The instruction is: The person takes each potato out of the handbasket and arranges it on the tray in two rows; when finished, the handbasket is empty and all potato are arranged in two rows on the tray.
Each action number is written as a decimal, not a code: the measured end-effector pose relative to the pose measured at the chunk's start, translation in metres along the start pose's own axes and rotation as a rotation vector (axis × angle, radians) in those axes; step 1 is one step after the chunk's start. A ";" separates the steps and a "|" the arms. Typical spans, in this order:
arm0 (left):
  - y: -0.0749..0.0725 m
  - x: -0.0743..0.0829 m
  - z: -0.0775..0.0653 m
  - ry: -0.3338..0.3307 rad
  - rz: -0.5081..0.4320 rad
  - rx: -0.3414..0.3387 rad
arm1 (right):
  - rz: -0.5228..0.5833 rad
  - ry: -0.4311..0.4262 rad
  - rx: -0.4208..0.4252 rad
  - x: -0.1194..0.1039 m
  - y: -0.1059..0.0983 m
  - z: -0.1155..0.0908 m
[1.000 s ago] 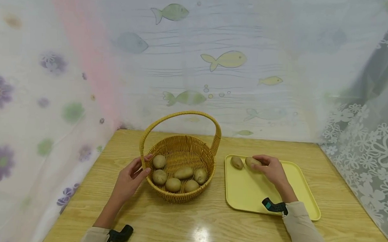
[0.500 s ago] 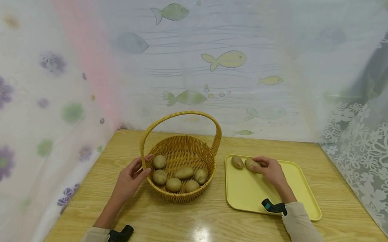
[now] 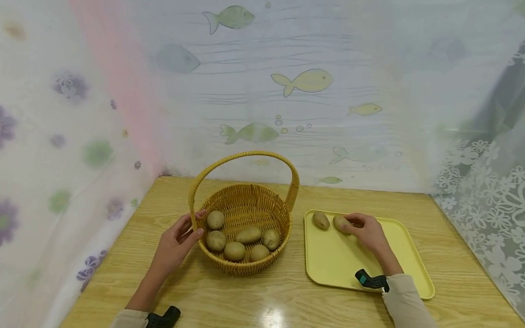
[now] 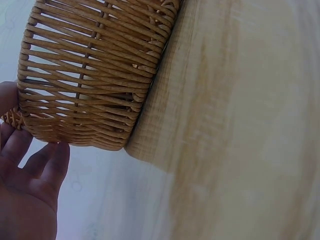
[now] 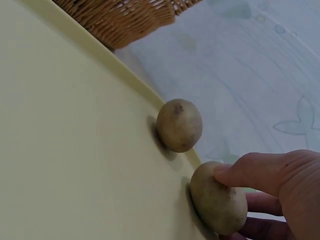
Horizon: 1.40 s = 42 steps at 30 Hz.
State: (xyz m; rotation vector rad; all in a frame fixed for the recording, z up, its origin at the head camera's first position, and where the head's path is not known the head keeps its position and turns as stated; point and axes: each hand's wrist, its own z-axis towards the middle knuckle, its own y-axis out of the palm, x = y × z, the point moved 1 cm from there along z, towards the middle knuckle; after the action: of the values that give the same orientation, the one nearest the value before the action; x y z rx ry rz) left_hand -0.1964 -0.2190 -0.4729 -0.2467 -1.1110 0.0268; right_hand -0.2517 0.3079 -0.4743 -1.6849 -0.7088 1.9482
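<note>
Basket (image 3: 241, 266) of woven wicker, round and open, with a tall arched handle (image 3: 248, 154) bound in close coils, on a wood-grained tabletop (image 3: 223, 300); slanting strands cross in the side wall, with gaps between them. To the right of the basket lies a shallow yellow tray (image 3: 345, 268), smooth, with rounded corners and a low raised rim. Behind the basket rises a pale sheet (image 3: 310, 45) printed with fish and wavy lines. Left hand (image 3: 174, 245): at the left side of the basket, thumb and fingers gripping the rim by the foot of the handle. Right hand (image 3: 369, 231): over the tray, right of the basket, pinching a potato (image 5: 216, 202) between thumb and fingers near the tray's far edge. A second potato (image 3: 321, 220) lies just beside it, on the side nearer the basket. Both are plump and oval, with dull, pale-brown skin bearing small dark marks. Inside the basket rest six potatoes (image 3: 234, 251), five roundish and one elongated.
</note>
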 end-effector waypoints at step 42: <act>0.001 0.000 0.000 -0.024 0.014 0.011 | 0.158 -0.499 -0.174 -0.175 0.048 0.021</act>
State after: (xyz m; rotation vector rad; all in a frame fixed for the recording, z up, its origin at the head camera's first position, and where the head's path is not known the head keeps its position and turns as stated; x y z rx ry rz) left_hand -0.1960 -0.2183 -0.4729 -0.2443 -1.1333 0.0483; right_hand -0.2486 0.1569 -0.3724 -1.3847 -0.9691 2.5227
